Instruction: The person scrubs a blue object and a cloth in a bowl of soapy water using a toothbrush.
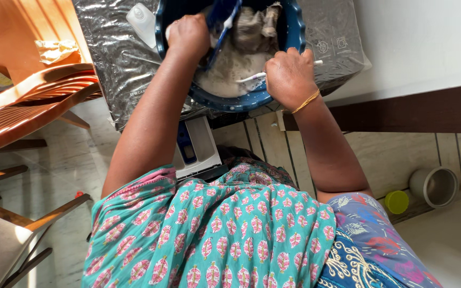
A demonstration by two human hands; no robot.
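Head view: washing step in hand, I'd say. Blue tub (pixel 241 98) sat on a foil-wrapped surface (pixel 118 58), holding cloudy soapy water and a wet cloth bundle (pixel 254 26). Left hand (pixel 188 34) was closed round a blue brush-like tool (pixel 221 29) at the tub's far-left rim. Right hand (pixel 289 77) was clenched on a white toothbrush (pixel 252 77) at the near rim, bristles over the water. White bottle (pixel 142 24) lay just beside the tub. Next move likely called for steadying the item and scrubbing with the toothbrush.
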